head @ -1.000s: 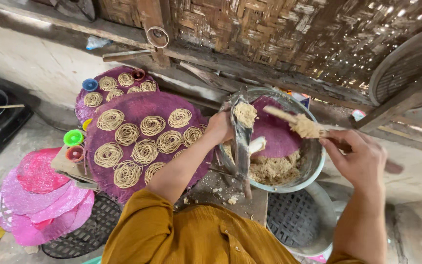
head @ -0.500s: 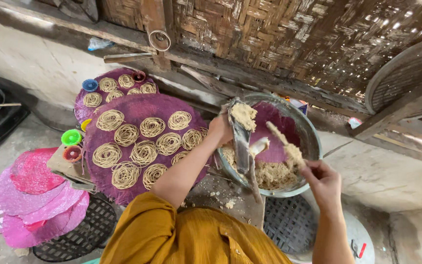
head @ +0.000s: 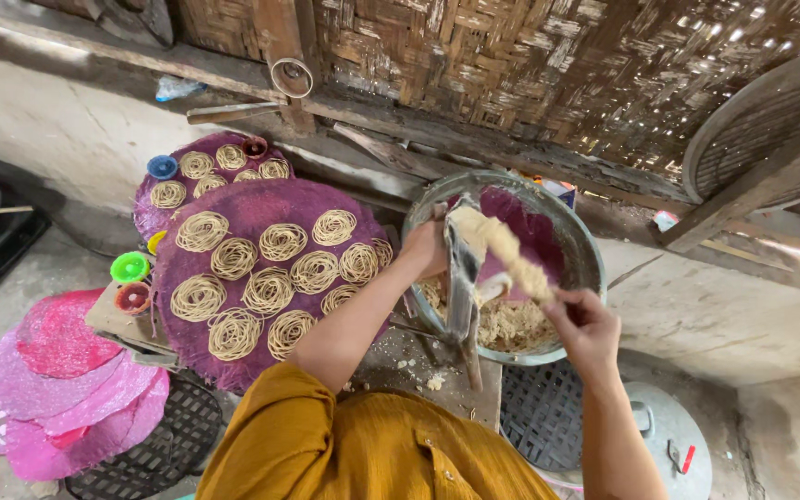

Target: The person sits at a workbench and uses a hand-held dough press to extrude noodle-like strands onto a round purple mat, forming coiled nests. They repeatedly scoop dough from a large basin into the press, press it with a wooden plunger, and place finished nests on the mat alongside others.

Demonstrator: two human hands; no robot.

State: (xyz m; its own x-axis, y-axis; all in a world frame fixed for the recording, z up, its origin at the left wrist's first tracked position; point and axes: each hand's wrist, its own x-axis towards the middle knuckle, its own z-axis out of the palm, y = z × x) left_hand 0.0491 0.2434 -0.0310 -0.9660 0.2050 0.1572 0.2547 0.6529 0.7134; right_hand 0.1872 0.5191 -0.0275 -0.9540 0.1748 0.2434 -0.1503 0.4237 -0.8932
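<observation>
My left hand (head: 426,248) grips the top of an upright metal noodle press (head: 460,306) that stands at the near rim of a large metal bowl (head: 594,264). My right hand (head: 587,326) is shut on a wooden stick (head: 511,255) coated with pale dough, whose tip lies at the press's top. More crumbly dough (head: 511,326) lies in the bowl, with a purple sheet behind it. Left of the press, a round purple mat (head: 261,211) carries several coiled noodle nests. A second such mat (head: 145,220) sits behind it.
A stack of pink round mats (head: 57,370) lies at lower left on a black crate (head: 150,454). Another crate (head: 548,417) and a metal lid (head: 668,444) are below the bowl. Small coloured cups (head: 129,268) stand left of the purple mat. A woven bamboo wall runs behind.
My right hand has come in from the right and lower, bringing the dough-coated stick against the top of the press. My left hand stays on the press.
</observation>
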